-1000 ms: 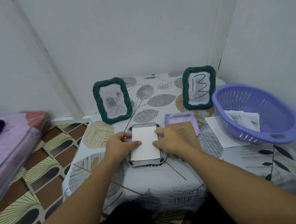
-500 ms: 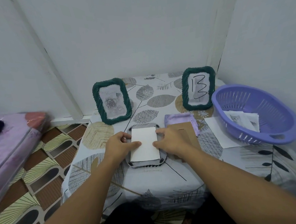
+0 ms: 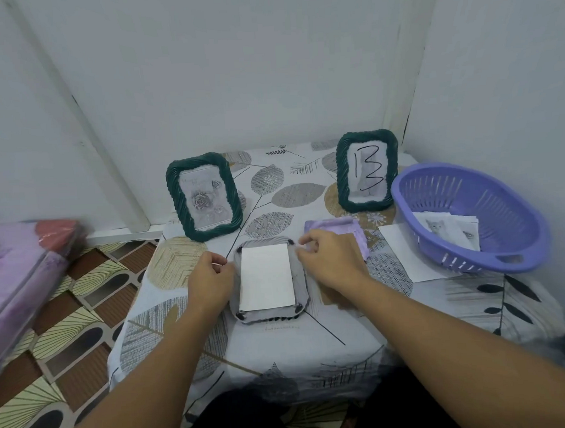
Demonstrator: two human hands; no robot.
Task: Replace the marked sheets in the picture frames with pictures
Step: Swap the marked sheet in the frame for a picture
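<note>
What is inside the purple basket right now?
The purple basket holds loose paper prints; the top one shows a grey cat. At least one more sheet lies beneath it, mostly covered, so its image and the total count cannot be told.

The light is soft and even, a bit cool and grey. Shadows are faint. No bright glare shows. The wide lens bends the white wall lines near the edges. The pink and purple bedding (image 3: pixel 19 267) at the far left looks smeared and blurry. The middle looks sharper.
</note>
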